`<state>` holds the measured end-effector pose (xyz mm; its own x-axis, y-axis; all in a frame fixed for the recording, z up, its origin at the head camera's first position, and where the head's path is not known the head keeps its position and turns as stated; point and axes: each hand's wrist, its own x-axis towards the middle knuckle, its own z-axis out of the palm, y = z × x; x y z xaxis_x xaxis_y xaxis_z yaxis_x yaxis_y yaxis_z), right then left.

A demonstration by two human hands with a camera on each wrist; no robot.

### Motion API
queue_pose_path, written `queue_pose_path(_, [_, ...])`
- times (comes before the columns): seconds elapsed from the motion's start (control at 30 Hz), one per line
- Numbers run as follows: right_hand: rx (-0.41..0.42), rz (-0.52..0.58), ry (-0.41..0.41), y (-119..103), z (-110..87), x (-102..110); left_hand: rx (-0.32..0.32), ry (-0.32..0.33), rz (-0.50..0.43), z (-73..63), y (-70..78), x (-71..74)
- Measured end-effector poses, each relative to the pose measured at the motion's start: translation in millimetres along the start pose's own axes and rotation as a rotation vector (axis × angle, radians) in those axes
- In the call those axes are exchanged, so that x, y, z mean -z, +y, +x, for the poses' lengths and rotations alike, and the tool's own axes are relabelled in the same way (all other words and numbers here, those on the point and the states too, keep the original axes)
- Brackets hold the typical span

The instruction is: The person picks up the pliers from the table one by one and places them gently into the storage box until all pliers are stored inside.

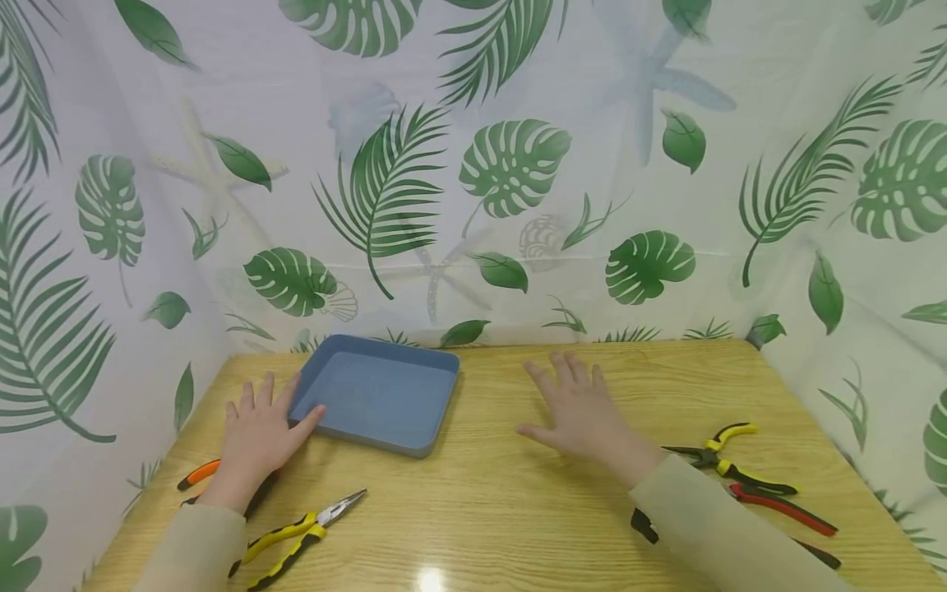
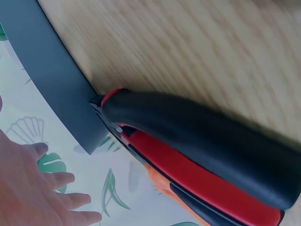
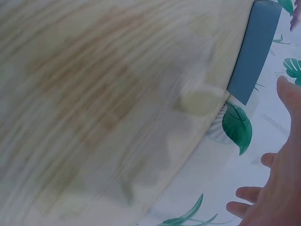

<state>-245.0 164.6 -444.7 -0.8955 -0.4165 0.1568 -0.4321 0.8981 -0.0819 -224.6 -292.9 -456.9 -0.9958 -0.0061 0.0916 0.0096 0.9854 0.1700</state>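
A shallow blue-grey tray (image 1: pixel 373 395) lies at the back left of the wooden table. My left hand (image 1: pixel 259 432) is at the tray's left side with fingers spread, its thumb overlapping the near left corner in the head view. Beneath that wrist, pliers with red and black handles (image 2: pixel 188 146) and an orange-handled tool (image 1: pixel 200 474) are partly hidden. Over the table right of the tray, my right hand (image 1: pixel 580 415) holds nothing, its fingers spread. Long-nose pliers with yellow and black handles (image 1: pixel 303 538) lie nearest the left forearm.
At the right, yellow-and-black pliers (image 1: pixel 713 456) lie spread, beside a tool with a red handle (image 1: pixel 787 508) partly covered by the right sleeve. A black handle end (image 1: pixel 644 526) shows under that forearm. A leaf-patterned curtain (image 1: pixel 510 271) borders the table's back and sides.
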Motion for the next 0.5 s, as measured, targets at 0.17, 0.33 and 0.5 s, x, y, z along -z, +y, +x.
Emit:
queue_pose_path(0.17, [0.025, 0.010, 0.008, -8.3, 4.0, -5.8, 0.000, -0.007, 0.012, 3.9, -1.2, 0.6])
queue_pose_path(0.33, [0.027, 0.037, -0.018, -16.4, 9.4, -11.3, -0.011, -0.010, 0.014, 7.2, -2.2, 2.3])
queue_pose_path(0.5, [0.029, 0.058, -0.047, -24.9, 15.4, -18.8, -0.027, -0.006, 0.023, 10.4, -6.2, 1.3])
